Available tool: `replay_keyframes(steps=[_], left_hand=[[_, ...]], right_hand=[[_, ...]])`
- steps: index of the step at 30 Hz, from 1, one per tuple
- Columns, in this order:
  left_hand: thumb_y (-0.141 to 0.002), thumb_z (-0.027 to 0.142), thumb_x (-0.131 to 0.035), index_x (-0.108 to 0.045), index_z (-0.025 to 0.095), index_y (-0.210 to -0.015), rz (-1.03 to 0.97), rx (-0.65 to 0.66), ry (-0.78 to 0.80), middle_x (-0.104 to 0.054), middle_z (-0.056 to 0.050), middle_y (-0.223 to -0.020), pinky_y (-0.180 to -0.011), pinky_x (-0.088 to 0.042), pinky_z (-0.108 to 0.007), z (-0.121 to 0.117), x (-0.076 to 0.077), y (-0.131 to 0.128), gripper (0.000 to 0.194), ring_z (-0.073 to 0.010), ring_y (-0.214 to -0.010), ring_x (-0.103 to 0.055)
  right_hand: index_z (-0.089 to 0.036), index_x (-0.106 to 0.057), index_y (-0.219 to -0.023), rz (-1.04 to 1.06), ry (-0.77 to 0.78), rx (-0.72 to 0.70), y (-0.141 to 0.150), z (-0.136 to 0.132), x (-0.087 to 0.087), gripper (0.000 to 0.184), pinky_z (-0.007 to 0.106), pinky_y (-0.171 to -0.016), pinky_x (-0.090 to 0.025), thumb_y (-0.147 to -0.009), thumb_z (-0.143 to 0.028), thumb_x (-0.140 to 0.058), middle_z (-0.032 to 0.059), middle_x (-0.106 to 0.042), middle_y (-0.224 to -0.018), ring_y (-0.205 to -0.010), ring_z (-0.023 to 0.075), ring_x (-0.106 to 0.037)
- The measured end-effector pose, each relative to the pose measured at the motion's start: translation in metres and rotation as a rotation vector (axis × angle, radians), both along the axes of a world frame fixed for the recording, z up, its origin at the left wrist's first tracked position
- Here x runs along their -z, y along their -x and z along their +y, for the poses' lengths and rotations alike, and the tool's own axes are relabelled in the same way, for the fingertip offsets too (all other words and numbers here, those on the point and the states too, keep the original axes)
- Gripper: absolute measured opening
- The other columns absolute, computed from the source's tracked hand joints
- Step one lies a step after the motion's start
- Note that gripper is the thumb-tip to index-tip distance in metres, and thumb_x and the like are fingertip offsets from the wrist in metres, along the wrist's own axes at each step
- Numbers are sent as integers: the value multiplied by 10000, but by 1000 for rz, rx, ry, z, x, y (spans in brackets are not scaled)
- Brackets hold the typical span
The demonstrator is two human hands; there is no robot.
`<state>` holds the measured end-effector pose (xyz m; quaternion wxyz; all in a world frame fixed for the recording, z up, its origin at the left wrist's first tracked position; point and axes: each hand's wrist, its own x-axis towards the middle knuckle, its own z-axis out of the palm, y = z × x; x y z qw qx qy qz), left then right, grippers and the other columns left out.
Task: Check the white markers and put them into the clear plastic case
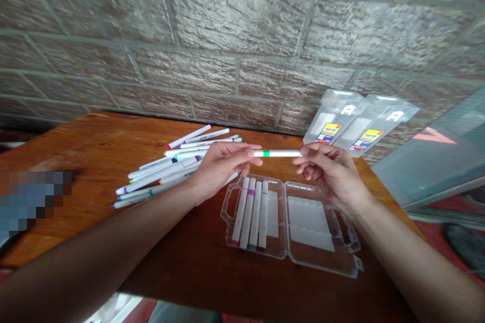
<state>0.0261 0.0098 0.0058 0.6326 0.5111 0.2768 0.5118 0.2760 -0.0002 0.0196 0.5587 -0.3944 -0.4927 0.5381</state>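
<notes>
A white marker with a green band (280, 153) is stretched level between my two hands, above the table. My left hand (227, 161) pinches its left end between thumb and fingers. The other end is pinched by my right hand (322, 161). Below them lies an open clear plastic case (286, 257). Several white markers (250, 214) stand side by side in its left half, and a white sheet (310, 224) shows in the right half. A loose pile of white markers (151, 179) spreads out behind and left of my left hand, which hides part of it.
Two clear plastic containers (333, 116) with yellow and blue labels lean against the stone-block wall (242, 25) at the back right. The wooden table (76, 161) meets that wall. A pixelated patch (34, 202) covers something at the left edge.
</notes>
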Motion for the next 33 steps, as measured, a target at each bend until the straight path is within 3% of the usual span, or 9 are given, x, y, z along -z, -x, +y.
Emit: replay_keyframes(steps=[9,15,22,27,33], left_hand=[[-835,312,-845,-846,169,-1022,148,-67,-127,-815,-65,-818,-578,-447,-243,3,6,2,236,-80,-548,-596],[-845,325,-817,-823,133,-1028,290,-96,-164,-804,-76,-811,-527,-443,-234,0,5,2,265,-99,-559,-611],[-848,353,-815,-813,134,-977,369,-78,-206,-774,-47,-755,-495,-451,-203,-3,5,0,255,-92,-535,-601],[-862,352,-810,-805,140,-964,416,-89,-286,-762,-32,-738,-468,-405,-182,-4,9,-1,235,-84,-527,-589],[-884,332,-793,-797,155,-922,474,-78,-384,-778,-42,-777,-506,-446,-192,-10,10,-3,181,-103,-571,-632]], right_hand=[[-193,-828,-795,-133,-100,-10,1,-1,1,252,178,-456,-526,-729,-399,-959,49,-782,-717,-556,115,-682],[-192,-829,-837,-386,-177,5,4,-7,1,223,207,-463,-511,-789,-394,-909,36,-753,-669,-528,115,-643],[-207,-824,-846,-580,-421,53,11,-12,4,106,264,-636,-609,-852,-312,-839,50,-824,-813,-679,167,-748],[-202,-821,-902,-633,-430,21,11,-17,8,123,269,-657,-613,-888,-324,-815,47,-831,-847,-703,179,-765],[-213,-815,-936,-758,-472,-18,13,-24,9,134,268,-611,-570,-926,-344,-789,37,-821,-832,-678,177,-746]])
